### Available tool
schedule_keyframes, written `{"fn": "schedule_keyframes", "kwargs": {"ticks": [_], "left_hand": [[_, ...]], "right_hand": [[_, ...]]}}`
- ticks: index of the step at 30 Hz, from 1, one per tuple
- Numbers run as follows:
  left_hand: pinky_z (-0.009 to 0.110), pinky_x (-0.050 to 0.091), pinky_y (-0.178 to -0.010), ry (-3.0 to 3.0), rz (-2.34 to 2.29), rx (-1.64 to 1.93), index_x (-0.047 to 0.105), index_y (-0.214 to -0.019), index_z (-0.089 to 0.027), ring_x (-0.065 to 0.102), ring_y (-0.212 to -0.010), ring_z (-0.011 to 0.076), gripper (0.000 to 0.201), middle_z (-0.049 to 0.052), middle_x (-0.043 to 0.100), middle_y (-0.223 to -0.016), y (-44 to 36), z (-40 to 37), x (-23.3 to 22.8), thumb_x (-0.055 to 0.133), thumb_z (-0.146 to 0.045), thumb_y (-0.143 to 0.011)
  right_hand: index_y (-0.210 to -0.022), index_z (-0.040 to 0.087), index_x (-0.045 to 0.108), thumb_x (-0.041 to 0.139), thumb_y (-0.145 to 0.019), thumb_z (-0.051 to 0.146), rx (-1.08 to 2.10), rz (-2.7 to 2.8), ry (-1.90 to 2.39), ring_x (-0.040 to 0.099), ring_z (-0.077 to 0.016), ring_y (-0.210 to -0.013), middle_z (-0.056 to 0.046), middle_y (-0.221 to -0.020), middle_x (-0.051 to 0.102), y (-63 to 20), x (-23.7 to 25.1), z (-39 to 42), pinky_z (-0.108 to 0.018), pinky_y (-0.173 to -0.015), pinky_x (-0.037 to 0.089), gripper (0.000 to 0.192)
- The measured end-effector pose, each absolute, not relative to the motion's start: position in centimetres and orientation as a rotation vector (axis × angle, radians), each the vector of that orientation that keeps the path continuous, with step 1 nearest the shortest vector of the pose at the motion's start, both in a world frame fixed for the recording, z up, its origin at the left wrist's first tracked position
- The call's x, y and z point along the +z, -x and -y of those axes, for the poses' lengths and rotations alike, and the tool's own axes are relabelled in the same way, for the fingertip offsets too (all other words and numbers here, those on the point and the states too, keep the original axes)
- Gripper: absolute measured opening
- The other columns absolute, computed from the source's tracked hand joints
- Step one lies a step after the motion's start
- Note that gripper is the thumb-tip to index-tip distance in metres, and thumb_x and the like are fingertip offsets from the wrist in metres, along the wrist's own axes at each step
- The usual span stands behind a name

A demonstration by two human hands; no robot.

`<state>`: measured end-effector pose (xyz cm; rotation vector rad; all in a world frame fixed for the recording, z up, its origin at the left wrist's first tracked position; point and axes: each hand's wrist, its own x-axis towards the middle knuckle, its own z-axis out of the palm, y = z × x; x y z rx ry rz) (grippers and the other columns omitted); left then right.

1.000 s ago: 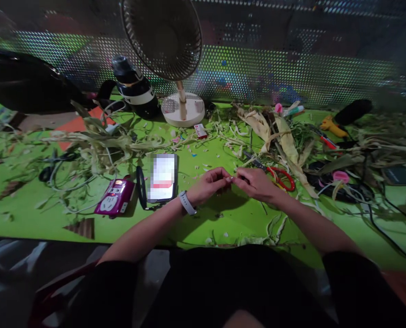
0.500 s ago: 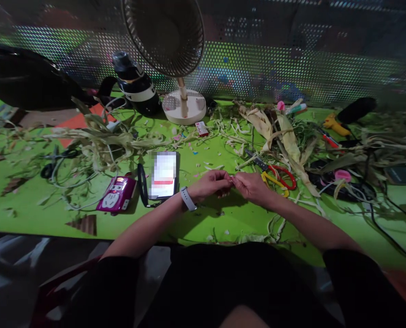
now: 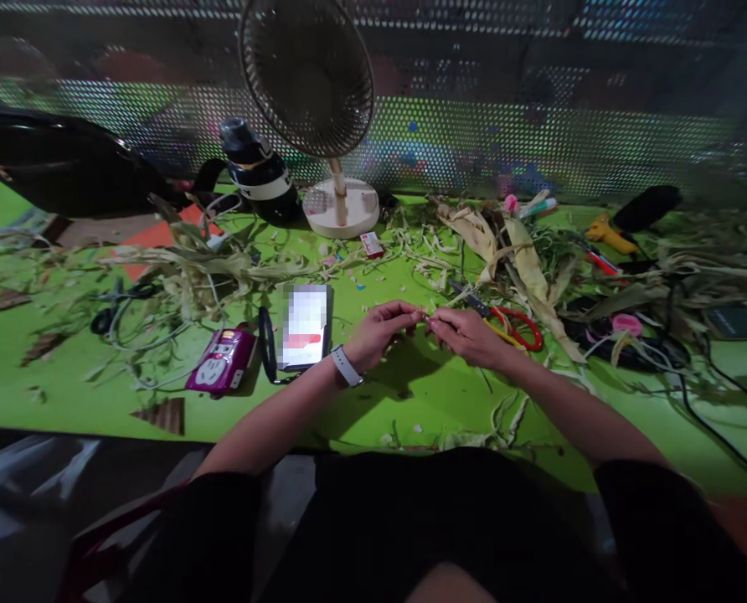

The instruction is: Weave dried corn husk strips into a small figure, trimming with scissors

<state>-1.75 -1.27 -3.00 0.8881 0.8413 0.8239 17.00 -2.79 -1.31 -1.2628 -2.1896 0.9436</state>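
- Two bare hands meet above a bright green table, photographed from a head-worn camera amid a litter of dried corn husks.
- At far left, a purple power strip and a propped phone sit just beside the left hand, whose wrist wears a pale watch band.
- Left fingers are curled, pinching one end of a thin strip, seemingly husk, too small to identify surely.
- Right hand pinches the other end, fingertips almost touching the left's; the strip is held just above the table between them.
- Handling it well likely means keeping both pinches close together and the pull gentle, since dry fibre may snap.
- Red-handled scissors lie just beyond the right hand, near more husks; a desk fan stands behind.
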Motion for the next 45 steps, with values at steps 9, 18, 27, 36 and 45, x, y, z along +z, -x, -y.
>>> {"fn": "schedule_keyframes", "kwargs": {"ticks": [9,18,27,36,45], "left_hand": [[0.017,0.032,-0.046,-0.952,-0.882,0.865,0.067,-0.078,-0.013,0.049,-0.054,0.0054,0.031,-0.001,0.06,-0.064,1.7,1.7,-2.8,0.079,-0.038,-0.063],[0.02,0.04,-0.053,-0.984,-0.899,0.965,0.069,-0.082,-0.014,0.056,-0.061,0.0086,0.03,0.001,0.067,-0.07,1.4,1.8,-3.4,0.078,-0.037,-0.065],[0.017,0.041,-0.053,-0.765,-0.784,0.931,0.071,-0.087,-0.018,0.059,-0.066,0.0075,0.034,0.001,0.071,-0.081,1.4,1.8,-3.9,0.083,-0.029,-0.058],[0.019,0.04,-0.056,-0.823,-0.79,1.003,0.069,-0.083,-0.017,0.06,-0.067,0.0088,0.033,0.0,0.071,-0.079,1.0,2.3,-4.1,0.083,-0.032,-0.057],[0.02,0.042,-0.062,-0.811,-0.772,1.069,0.061,-0.074,-0.016,0.056,-0.062,0.0068,0.03,-0.004,0.064,-0.068,0.7,2.9,-3.9,0.083,-0.029,-0.058]], "right_hand": [[-0.07,0.02,0.047,0.041,-0.092,0.036,1.018,2.077,1.219,0.041,-0.0101,-0.051,0.004,-0.057,0.046,-16.8,-2.0,2.8,-0.024,-0.052,0.031,0.028],[-0.074,0.02,0.047,0.041,-0.091,0.052,1.283,1.791,1.214,0.04,-0.0086,-0.046,0.005,-0.056,0.046,-16.1,-3.6,3.0,-0.023,-0.046,0.031,0.036],[-0.079,0.02,0.051,0.056,-0.082,0.055,1.638,1.305,1.05,0.033,-0.0058,-0.041,0.007,-0.054,0.044,-15.4,-3.3,3.5,-0.021,-0.039,0.024,0.036],[-0.076,0.017,0.051,0.059,-0.083,0.03,2.139,0.743,0.843,0.015,-0.0021,-0.036,0.011,-0.05,0.032,-15.0,-2.2,4.2,-0.015,-0.036,0.017,0.016],[-0.074,0.018,0.05,0.049,-0.083,0.034,2.061,0.872,0.93,0.029,-0.0056,-0.036,0.007,-0.049,0.042,-14.9,-3.5,4.0,-0.019,-0.036,0.024,0.019]]}}
